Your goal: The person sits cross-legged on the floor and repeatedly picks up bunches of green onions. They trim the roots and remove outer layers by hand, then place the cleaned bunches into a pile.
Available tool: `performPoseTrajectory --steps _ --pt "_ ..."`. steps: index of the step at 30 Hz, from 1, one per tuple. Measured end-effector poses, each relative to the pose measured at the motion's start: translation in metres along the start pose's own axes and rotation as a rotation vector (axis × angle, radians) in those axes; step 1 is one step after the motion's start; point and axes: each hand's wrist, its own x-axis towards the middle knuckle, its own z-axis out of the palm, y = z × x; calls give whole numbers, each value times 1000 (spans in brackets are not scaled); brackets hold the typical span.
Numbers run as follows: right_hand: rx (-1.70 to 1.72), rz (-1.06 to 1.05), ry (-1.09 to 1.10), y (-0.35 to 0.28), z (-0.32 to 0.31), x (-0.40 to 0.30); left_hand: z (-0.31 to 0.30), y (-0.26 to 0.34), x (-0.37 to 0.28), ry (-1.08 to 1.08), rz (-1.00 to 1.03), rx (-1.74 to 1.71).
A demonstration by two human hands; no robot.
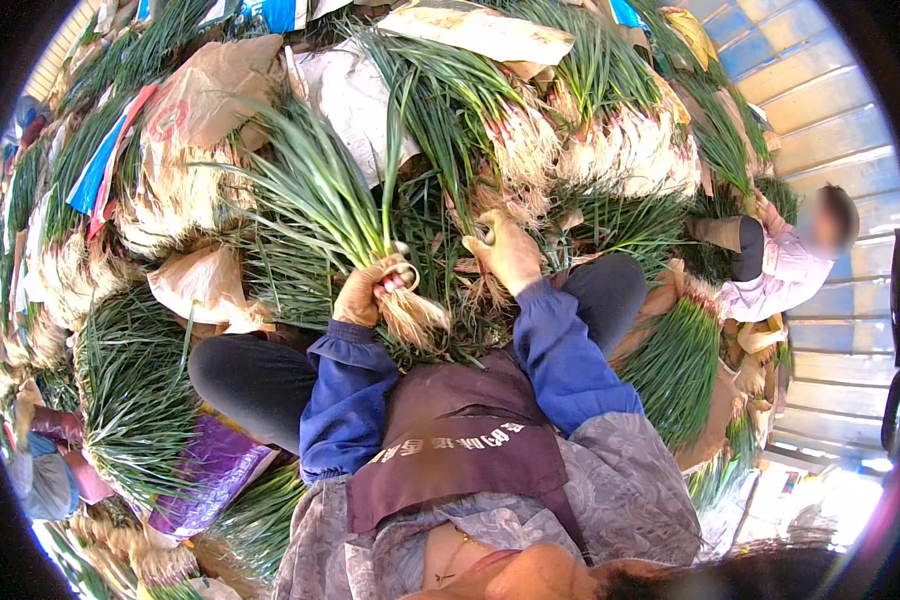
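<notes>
My left hand (364, 296), in a tan glove, is closed around the lower stems of a bunch of green onions (345, 202). The bunch's green leaves fan up and to the left, and its pale roots hang below my fist. A light band or finger loop shows beside the reddish bulbs; I cannot tell which. My right hand (506, 244), also gloved, is to the right of the bunch, thumb and forefinger curled near the lower stems of other green onions (457, 202). Whether it grips any of them is unclear. Loose green onions lie between my knees.
Root-ended bundles of green onions (622, 154) lie in front, some under paper sacks (210, 90). More green onions (135, 397) are at my left, beside a purple sack (210, 465). A person (780, 262) sits at the right; another person (45, 472) is partly visible at lower left.
</notes>
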Motion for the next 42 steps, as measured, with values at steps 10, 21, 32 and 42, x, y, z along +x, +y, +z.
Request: performPoseTrajectory --steps 10,21,32,42 --pt "-48 -454 -18 -42 20 0 35 -36 -12 55 -59 493" --pt "1519 86 -648 -22 32 32 45 -3 -38 -259 -39 -184" --pt "1218 20 147 -32 7 21 35 2 -46 -323 -71 -186" --pt "195 -88 -359 -11 1 26 56 22 -34 -182 347 -30"
